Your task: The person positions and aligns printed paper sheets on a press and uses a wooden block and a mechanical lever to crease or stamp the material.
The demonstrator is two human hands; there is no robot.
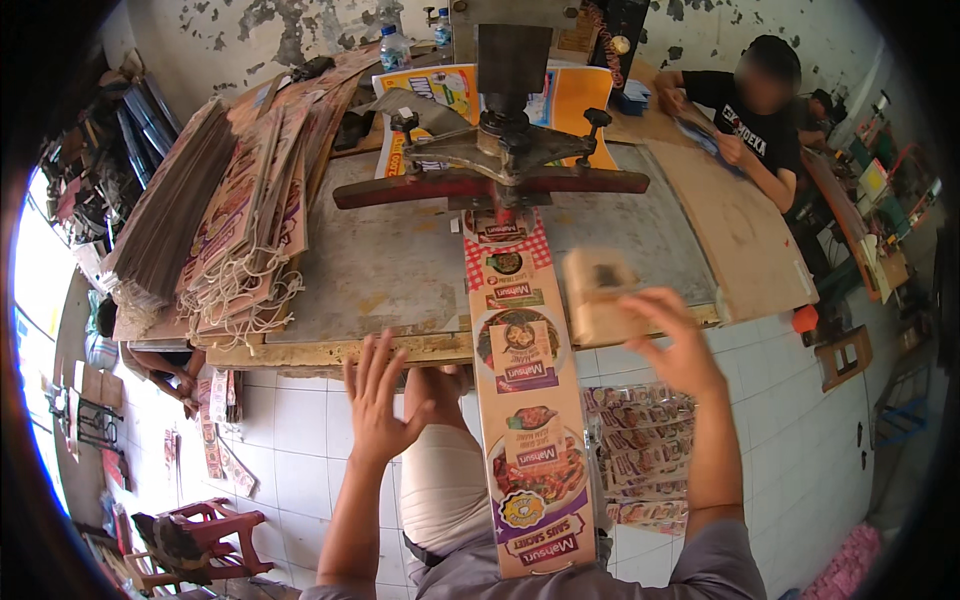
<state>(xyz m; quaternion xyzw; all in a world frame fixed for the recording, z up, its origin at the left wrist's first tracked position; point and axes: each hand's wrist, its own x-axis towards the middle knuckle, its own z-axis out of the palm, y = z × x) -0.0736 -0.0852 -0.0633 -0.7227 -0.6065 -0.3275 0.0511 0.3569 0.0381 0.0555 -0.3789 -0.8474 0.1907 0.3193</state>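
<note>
A long brown printed strip with food pictures runs from beneath the press over the table edge to my lap. Left of it, my left hand is raised in front of the table edge, fingers spread and holding nothing. Over the table's front edge, right of the strip, my right hand has its fingers and thumb at the right end of a light wooden block. The block is tilted and blurred. Above the strip's far end stands a metal press with a long dark red crossbar.
Stacked printed strips with white strings lie on the table's left. Behind the press are a colourful printed sheet and water bottles. A co-worker sits at the back right. More strips and a red stool are below.
</note>
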